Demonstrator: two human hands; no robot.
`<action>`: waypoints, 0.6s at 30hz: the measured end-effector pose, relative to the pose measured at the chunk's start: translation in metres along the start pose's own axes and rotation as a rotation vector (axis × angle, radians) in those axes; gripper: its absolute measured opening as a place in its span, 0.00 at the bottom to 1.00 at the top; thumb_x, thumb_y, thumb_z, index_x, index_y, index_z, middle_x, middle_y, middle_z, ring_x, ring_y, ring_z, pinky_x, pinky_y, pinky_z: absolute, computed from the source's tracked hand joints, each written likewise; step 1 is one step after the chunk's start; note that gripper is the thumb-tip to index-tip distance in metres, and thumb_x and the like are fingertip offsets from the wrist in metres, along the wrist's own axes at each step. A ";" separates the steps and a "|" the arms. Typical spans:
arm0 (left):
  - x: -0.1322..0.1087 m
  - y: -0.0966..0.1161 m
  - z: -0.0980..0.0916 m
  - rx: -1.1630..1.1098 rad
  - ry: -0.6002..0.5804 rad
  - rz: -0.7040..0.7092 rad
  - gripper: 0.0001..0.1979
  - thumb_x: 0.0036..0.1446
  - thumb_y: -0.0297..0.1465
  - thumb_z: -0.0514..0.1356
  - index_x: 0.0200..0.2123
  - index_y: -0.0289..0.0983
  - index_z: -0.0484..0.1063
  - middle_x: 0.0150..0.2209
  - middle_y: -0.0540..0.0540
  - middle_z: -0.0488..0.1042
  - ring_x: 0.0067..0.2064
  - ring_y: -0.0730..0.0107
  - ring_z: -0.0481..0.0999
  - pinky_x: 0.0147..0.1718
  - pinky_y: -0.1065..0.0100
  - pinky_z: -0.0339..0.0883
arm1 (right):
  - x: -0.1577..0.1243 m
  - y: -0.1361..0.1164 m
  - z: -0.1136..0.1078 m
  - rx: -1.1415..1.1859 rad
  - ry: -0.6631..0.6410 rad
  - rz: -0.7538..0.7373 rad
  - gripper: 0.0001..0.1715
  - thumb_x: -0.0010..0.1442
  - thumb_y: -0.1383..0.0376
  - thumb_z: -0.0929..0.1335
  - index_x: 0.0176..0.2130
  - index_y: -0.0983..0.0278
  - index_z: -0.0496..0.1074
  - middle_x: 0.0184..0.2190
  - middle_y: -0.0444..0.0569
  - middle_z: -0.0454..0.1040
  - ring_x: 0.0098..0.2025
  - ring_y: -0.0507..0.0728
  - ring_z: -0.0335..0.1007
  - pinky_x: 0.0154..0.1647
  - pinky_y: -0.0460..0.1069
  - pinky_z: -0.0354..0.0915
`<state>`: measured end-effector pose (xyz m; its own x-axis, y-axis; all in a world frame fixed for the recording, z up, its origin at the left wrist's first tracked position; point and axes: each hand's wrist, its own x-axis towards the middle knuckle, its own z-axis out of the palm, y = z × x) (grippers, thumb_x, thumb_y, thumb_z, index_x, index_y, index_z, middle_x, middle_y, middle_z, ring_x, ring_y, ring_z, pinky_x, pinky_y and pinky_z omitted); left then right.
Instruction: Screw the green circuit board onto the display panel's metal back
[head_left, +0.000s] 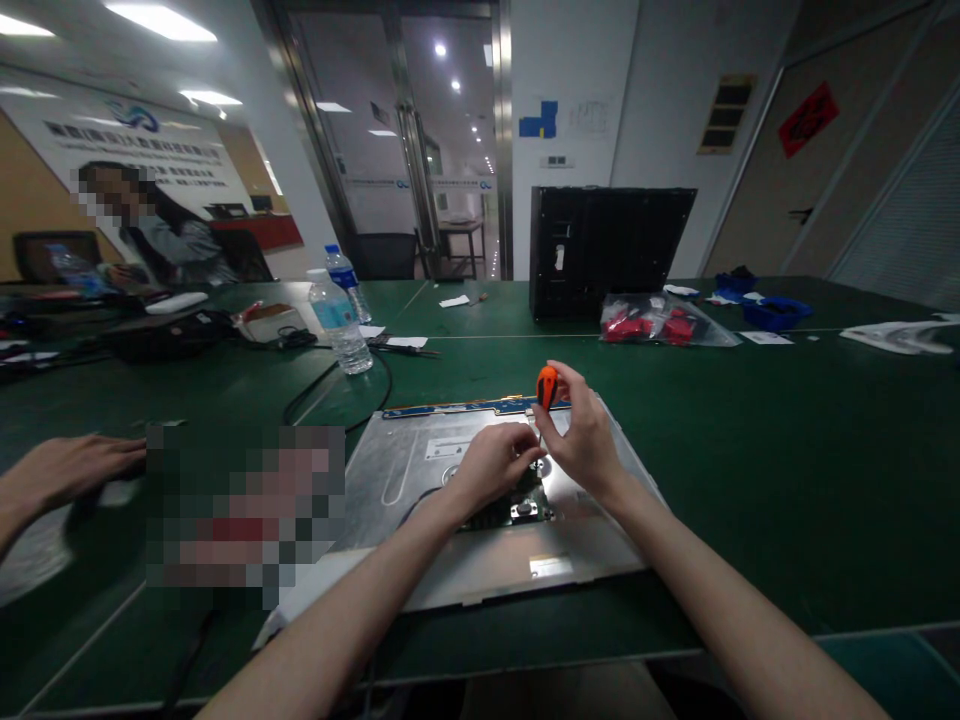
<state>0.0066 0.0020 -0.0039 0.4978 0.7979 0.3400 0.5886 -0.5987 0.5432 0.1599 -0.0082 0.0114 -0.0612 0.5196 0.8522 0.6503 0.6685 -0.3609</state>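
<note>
A flat metal-backed display panel (592, 548) lies on the green table in front of me, with a blue strip board (450, 408) along its far edge. Near its middle sits a green circuit board (541, 500). My right hand (589, 435) grips an orange and black screwdriver (547, 387), held upright with its shaft pointing down at the circuit board. Close beside it, my left hand (495, 460) has its fingers pinched together around the lower shaft or tip. Whether a screw is between those fingers is hidden.
Another person's hand (75, 468) rests on the table at the left, near a blurred-out patch. Water bottles (341, 320) stand beyond the panel. Farther back are a black monitor-like case (611, 250), a plastic bag with red items (660, 322) and blue trays (772, 314). A black cable (379, 400) curves behind the panel.
</note>
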 end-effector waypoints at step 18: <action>0.000 0.000 0.000 0.026 -0.027 0.019 0.03 0.56 0.24 0.61 0.30 0.34 0.74 0.29 0.46 0.76 0.31 0.66 0.73 0.31 0.70 0.62 | 0.000 0.002 0.000 -0.018 -0.025 0.006 0.32 0.64 0.63 0.64 0.64 0.66 0.55 0.48 0.60 0.74 0.42 0.62 0.73 0.44 0.58 0.70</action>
<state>0.0066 0.0022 -0.0032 0.5258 0.7842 0.3294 0.5952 -0.6159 0.5161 0.1612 -0.0071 0.0111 -0.0765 0.5367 0.8403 0.6640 0.6562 -0.3586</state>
